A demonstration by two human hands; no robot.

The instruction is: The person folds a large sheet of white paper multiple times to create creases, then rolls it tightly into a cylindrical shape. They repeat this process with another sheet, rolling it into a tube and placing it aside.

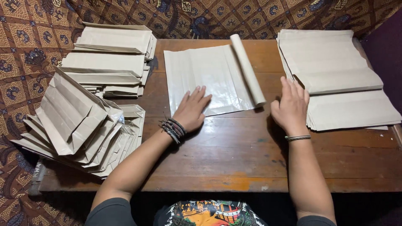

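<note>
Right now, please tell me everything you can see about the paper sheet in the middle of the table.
The paper sheet is pale grey-white, glossy and faintly creased, lying flat on the wooden table. Its right edge is rolled or folded into a long narrow tube. The left hand presses flat on its lower edge; the right hand is just beside it, by the stack at right.

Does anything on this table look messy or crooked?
Yes. The folded paper bags at the table's near left corner have slumped into a fanned, tilted heap that hangs over the edge, while the stack behind it lies fairly flat. Nothing looks torn or spilled.
</note>
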